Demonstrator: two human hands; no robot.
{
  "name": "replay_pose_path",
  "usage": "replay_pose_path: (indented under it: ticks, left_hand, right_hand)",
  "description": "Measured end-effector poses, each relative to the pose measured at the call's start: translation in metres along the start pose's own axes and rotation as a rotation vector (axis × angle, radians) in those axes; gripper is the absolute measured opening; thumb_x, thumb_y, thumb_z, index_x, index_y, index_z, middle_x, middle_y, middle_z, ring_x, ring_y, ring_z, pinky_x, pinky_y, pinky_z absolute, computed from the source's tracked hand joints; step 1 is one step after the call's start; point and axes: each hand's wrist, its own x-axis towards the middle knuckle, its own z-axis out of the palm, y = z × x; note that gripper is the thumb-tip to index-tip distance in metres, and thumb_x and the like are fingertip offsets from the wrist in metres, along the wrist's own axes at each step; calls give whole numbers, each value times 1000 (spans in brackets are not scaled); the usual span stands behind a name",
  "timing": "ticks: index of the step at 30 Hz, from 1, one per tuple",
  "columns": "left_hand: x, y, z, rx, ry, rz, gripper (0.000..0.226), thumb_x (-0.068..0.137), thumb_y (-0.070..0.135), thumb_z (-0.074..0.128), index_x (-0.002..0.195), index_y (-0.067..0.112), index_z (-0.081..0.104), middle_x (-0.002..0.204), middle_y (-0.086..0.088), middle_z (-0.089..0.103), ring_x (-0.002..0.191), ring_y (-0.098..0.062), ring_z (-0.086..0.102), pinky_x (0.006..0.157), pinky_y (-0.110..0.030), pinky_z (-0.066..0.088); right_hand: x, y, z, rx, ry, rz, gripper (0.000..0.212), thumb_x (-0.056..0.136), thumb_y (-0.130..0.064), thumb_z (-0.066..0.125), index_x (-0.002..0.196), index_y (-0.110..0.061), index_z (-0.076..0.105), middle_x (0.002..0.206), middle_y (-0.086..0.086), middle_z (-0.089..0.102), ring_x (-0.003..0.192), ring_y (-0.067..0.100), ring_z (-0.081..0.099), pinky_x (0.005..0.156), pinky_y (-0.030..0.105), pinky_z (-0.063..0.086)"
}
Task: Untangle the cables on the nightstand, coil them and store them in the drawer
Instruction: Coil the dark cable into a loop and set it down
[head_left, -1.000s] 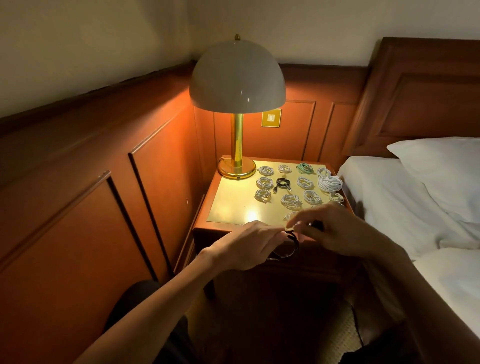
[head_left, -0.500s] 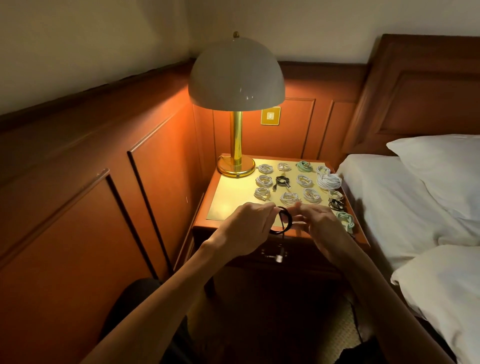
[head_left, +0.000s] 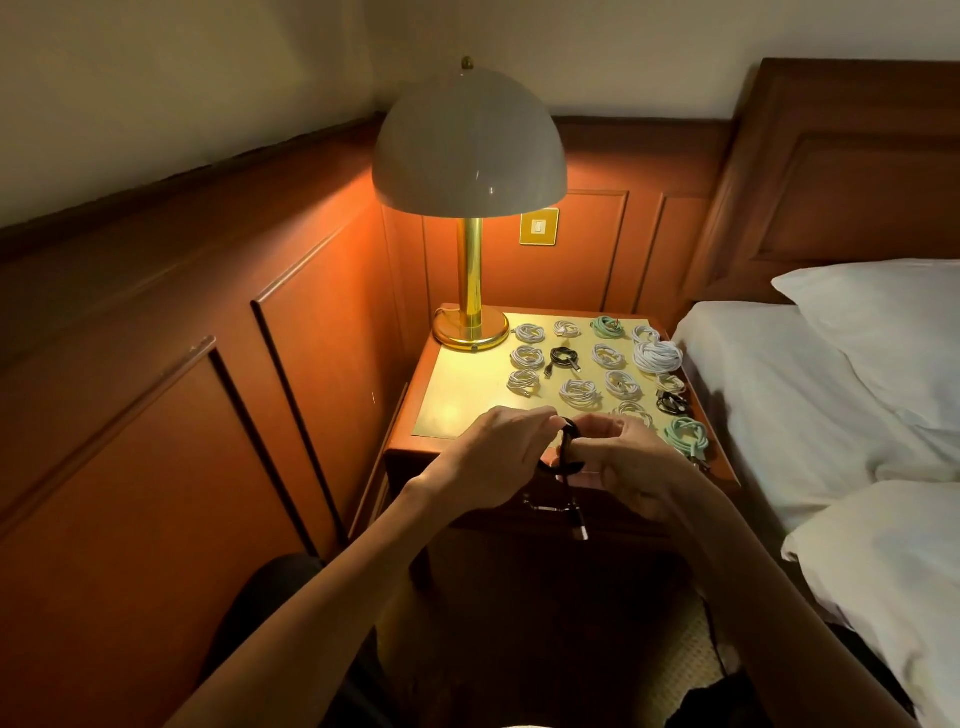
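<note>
1. Lamp (head_left: 470, 156), upper centre, lit, base on nightstand (head_left: 467, 400).
2. Left hand (head_left: 493, 460), centre frame, fingers pinching black cable (head_left: 567, 441) loop.
3. Right hand (head_left: 631, 467), just right of it, fingers curled round same loop; plug end dangles before nightstand front.
4. Coiled cables (head_left: 579, 392), rows across nightstand top, right of lamp base.

The wooden nightstand (head_left: 467, 400) bears a brass lamp (head_left: 471, 332) and rows of coiled cables (head_left: 578, 393)
</note>
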Motion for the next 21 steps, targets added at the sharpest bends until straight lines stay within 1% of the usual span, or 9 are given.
replay_pose_path:
  ticks: [4, 7, 8, 10, 12, 14, 16, 18, 21]
  left_hand:
    - [-1, 3, -5, -206, -74, -147, 46, 108, 41, 29, 82, 10, 51, 69, 0, 51, 59, -14, 42, 57, -37, 37]
    - [-1, 4, -11, -380, -143, -232, 50, 107, 44, 28, 83, 8, 53, 69, 1, 47, 58, -7, 40, 55, -29, 36]
    - [-2, 4, -11, -438, -180, -252, 47, 107, 42, 30, 81, 10, 52, 67, 3, 45, 54, -3, 38, 51, -22, 34]
    - [-4, 6, -12, -620, -246, -317, 40, 102, 47, 34, 82, 17, 52, 66, 3, 42, 48, -3, 34, 46, -20, 30]
    - [-5, 8, -13, -824, -251, -371, 44, 98, 47, 38, 97, 7, 55, 66, 4, 40, 46, -6, 30, 44, -21, 28]
    - [-3, 11, -15, -876, -222, -367, 46, 98, 41, 35, 103, -1, 51, 64, 5, 38, 45, -5, 28, 42, -18, 29]
    - [0, 17, -17, -795, -177, -319, 41, 100, 42, 32, 93, 6, 50, 63, 5, 37, 44, -4, 30, 42, -18, 29]
    - [4, 25, -17, -649, -96, -257, 37, 105, 38, 31, 83, 14, 49, 64, 10, 39, 46, -4, 37, 46, -13, 31]
    - [5, 27, -13, -347, 84, -119, 32, 108, 19, 34, 83, 16, 54, 72, 21, 52, 68, 8, 59, 60, -5, 40]
  right_hand:
    - [-8, -1, 1, -85, 45, -209, 21, 76, -5, 81, 92, 0, 70, 97, 21, 73, 87, 36, 74, 61, 33, 61]
    - [-14, 0, 2, -298, 101, -487, 32, 75, -5, 84, 103, -13, 69, 95, 6, 73, 59, 27, 72, 41, 32, 54]
    - [-15, 0, 2, -382, 125, -594, 41, 74, -6, 86, 109, -20, 68, 96, 3, 72, 55, 23, 70, 41, 35, 55]
    - [-14, 0, -1, -612, 158, -853, 51, 73, -11, 88, 117, -29, 69, 103, -5, 67, 61, 17, 69, 49, 32, 58]
    - [-11, 3, -3, -819, 188, -1099, 39, 77, -12, 86, 114, -20, 75, 110, 2, 64, 74, 10, 66, 60, 21, 55]
    - [-12, 6, 1, -795, 225, -1207, 23, 82, -7, 81, 104, -11, 78, 104, 6, 66, 84, 8, 64, 66, 18, 52]
    - [-15, 6, 9, -635, 323, -1141, 14, 85, -5, 78, 97, -11, 78, 98, 2, 71, 87, 9, 67, 67, 20, 53]
    - [-16, 4, 17, -438, 428, -952, 10, 88, -12, 75, 96, -18, 77, 96, -5, 74, 88, 8, 69, 70, 20, 54]
    - [-14, 0, 32, -9, 406, -622, 12, 91, -23, 69, 96, -15, 76, 94, -2, 75, 93, 16, 70, 79, 32, 56]
